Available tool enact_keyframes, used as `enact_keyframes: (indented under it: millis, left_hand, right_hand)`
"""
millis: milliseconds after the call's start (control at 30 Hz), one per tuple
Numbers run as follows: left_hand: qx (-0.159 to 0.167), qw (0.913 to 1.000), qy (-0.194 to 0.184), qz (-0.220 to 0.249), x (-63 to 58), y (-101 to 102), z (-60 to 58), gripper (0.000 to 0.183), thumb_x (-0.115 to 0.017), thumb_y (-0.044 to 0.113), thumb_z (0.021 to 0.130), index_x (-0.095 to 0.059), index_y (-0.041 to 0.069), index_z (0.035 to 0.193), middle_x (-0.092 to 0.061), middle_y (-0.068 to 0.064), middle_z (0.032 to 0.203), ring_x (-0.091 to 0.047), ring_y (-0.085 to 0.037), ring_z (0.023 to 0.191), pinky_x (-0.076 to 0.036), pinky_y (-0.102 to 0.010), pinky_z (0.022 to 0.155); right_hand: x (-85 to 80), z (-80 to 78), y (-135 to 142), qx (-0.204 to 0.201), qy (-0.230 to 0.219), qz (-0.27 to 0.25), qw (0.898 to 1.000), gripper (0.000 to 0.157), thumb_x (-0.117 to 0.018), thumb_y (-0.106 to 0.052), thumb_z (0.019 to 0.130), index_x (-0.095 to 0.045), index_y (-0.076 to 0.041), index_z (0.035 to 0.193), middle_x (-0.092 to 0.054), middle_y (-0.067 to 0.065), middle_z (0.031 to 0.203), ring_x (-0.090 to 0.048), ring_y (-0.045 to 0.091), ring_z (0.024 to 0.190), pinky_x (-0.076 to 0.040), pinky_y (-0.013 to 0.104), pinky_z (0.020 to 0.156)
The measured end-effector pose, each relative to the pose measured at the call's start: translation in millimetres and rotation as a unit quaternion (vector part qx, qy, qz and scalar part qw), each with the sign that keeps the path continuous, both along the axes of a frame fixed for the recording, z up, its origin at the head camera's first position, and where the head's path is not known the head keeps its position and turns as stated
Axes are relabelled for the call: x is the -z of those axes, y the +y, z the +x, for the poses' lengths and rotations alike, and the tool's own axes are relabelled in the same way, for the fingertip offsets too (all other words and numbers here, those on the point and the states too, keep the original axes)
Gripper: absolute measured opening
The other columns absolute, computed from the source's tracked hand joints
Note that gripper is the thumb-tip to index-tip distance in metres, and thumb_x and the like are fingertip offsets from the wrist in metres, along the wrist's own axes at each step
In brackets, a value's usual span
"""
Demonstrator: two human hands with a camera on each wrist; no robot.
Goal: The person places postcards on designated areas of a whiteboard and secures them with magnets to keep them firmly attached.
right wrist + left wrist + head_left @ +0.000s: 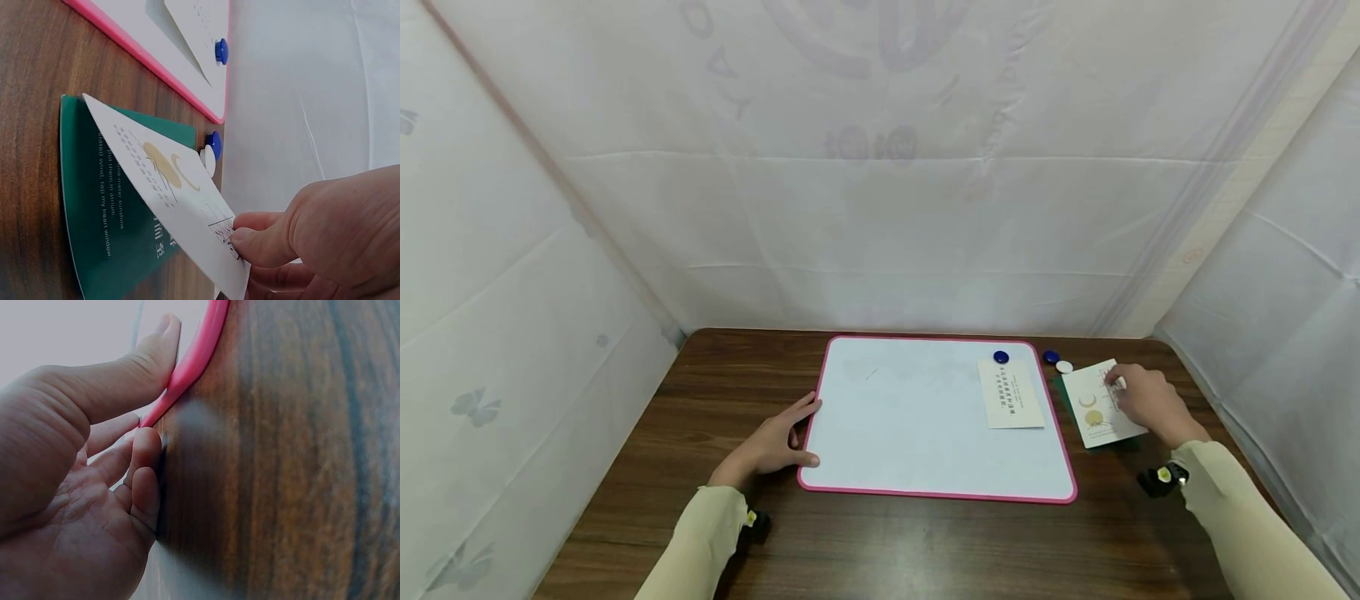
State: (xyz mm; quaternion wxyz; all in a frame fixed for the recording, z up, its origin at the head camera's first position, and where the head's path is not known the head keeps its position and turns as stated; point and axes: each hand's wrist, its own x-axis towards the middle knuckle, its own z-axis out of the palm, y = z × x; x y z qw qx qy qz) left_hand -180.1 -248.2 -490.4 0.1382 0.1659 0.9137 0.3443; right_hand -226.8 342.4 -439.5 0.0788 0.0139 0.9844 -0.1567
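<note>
A whiteboard (917,417) with a pink rim lies flat on the table. My left hand (773,443) rests at its left edge, thumb and index finger spread and touching the rim. At the right, my right hand (1152,404) pinches a white card (165,172) printed with a gold disc and crescent between thumb and fingers. That card tilts up off a dark green card (106,206) beneath it. A cream card (1009,398) with printed text lies on the board's right side, a blue round magnet (1001,357) at its top edge.
Just off the board's top right corner sit another blue magnet (1051,357) and a white magnet (1064,367). The brown wooden table (880,550) meets white sheeting (910,242) at the back and sides. A short dark pen mark shows on the board.
</note>
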Motion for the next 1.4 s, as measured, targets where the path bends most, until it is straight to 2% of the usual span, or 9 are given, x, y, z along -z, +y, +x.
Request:
enact_keyframes:
  millis: [267, 433, 700, 1400]
  left_hand:
    - [0.006, 1.0000, 0.002, 0.002, -0.8, -1, 1.3, 0.093, -0.087, 0.025, 0.085, -0.035, 0.002, 0.159, -0.024, -0.017, 0.168, -0.046, -0.011, 0.070, -0.041, -0.028, 0.067]
    - [0.007, 1.0000, 0.004, 0.002, -1.4, -1, 1.6, 0.093, -0.086, 0.024, 0.085, -0.035, 0.001, 0.159, -0.023, -0.018, 0.168, -0.046, -0.010, 0.070, -0.041, -0.028, 0.067]
    - [0.006, 1.0000, 0.002, 0.001, -1.3, -1, 0.8, 0.093, -0.086, 0.024, 0.085, -0.035, 0.002, 0.159, -0.023, -0.018, 0.168, -0.046, -0.010, 0.070, -0.041, -0.027, 0.067]
    - [0.008, 1.0000, 0.003, 0.001, 1.1, -2, -1.6, 0.094, -0.087, 0.025, 0.084, -0.035, 0.003, 0.159, -0.024, -0.017, 0.168, -0.046, -0.011, 0.071, -0.041, -0.028, 0.067]
  right_hand:
    - [-6.7, 1.9, -3, -0.015, 0.034, -0.004, 0.999, 0.027, -0.059, 0.006, 0.094, -0.062, 0.012, 0.120, -0.057, 0.040, 0.118, -0.055, 0.033, 0.075, -0.049, 0.044, 0.063]
    - [-11.7, 2.4, -3, -0.012, 0.035, -0.002, 0.999, 0.027, -0.059, 0.005, 0.096, -0.062, 0.012, 0.121, -0.059, 0.038, 0.114, -0.056, 0.033, 0.074, -0.048, 0.040, 0.059]
    - [-19.7, 1.5, -4, -0.009, 0.040, 0.002, 0.999, 0.028, -0.061, 0.004, 0.095, -0.062, 0.012, 0.121, -0.059, 0.037, 0.112, -0.055, 0.035, 0.075, -0.047, 0.040, 0.058]
    - [-29.4, -2.9, -6, -0.020, 0.056, 0.000, 0.998, 0.029, -0.061, 0.004, 0.095, -0.061, 0.013, 0.123, -0.058, 0.039, 0.119, -0.054, 0.034, 0.075, -0.048, 0.040, 0.060]
